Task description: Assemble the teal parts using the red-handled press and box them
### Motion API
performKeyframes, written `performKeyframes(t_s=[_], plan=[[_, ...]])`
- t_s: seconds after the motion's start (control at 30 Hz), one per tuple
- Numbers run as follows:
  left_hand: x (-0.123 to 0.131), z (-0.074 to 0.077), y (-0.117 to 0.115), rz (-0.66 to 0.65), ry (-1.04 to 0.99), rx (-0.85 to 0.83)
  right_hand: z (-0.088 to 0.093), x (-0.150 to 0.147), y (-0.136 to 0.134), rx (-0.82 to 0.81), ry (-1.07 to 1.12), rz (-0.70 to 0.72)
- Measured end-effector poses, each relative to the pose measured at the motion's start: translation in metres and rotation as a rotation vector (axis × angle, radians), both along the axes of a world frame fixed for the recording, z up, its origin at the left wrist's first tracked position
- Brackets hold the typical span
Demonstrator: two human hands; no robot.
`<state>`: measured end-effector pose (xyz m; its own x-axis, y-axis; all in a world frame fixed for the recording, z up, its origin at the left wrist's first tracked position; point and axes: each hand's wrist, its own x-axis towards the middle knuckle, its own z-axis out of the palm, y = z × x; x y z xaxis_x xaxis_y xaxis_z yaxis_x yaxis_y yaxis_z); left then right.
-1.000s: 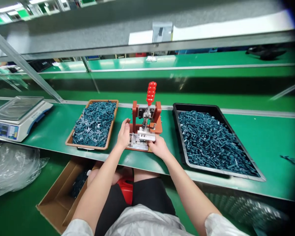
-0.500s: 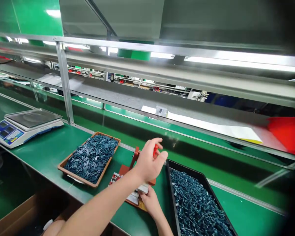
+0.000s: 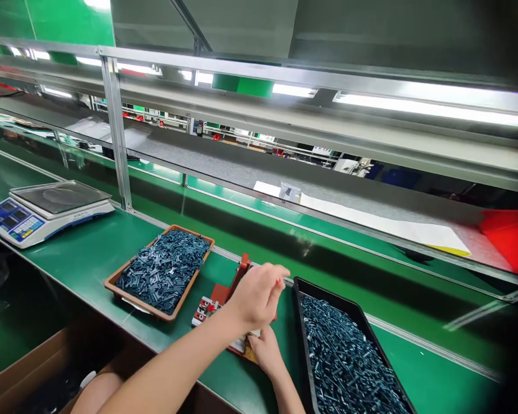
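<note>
My left hand reaches across the middle of the bench. Its fingers curl around a red handle, of which only a small bit shows. Beneath this hand and forearm stands a small red and metal bench fixture with an upright reddish-brown post. My right hand is at the fixture's near right side, thumb and fingers closed at its metal block. Whatever those fingertips hold is hidden.
Left of the fixture, a brown tray holds many small dark parts. On the right, a black tray holds more dark parts. A weighing scale stands at far left. A metal-framed shelf runs behind the bench.
My left hand has come down with the red handle, and its fingers have closed more. My right hand stays at the fixture. The view has shifted slightly.
</note>
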<state>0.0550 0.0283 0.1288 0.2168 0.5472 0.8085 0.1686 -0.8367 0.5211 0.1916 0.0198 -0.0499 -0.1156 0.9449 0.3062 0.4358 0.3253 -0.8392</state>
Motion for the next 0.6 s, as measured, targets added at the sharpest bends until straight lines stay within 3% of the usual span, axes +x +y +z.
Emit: performKeyframes(t_s=[0.17,0.27,0.33,0.4,0.47,0.53,0.6], plan=[[0.003,0.043,0.043,-0.145,0.011,-0.495,-0.003,0.004,-0.003,0.026,-0.049,-0.034],[-0.004,0.037,0.044,-0.122,0.003,-0.501,-0.004,0.001,-0.009,0.069,-0.052,-0.089],[-0.018,0.009,0.034,0.030,-0.009,-0.408,-0.009,0.000,-0.012,0.107,-0.074,-0.145],[-0.039,-0.034,0.021,0.236,-0.014,-0.328,-0.015,-0.002,-0.013,0.124,-0.119,-0.161],[-0.063,-0.083,0.012,0.420,0.024,-0.363,-0.018,-0.004,-0.012,0.116,-0.168,-0.144],[-0.083,-0.125,0.008,0.440,0.182,-0.455,-0.018,-0.005,-0.010,0.100,-0.199,-0.119],[-0.094,-0.151,0.007,0.355,0.330,-0.532,-0.015,-0.007,-0.009,0.093,-0.216,-0.093]])
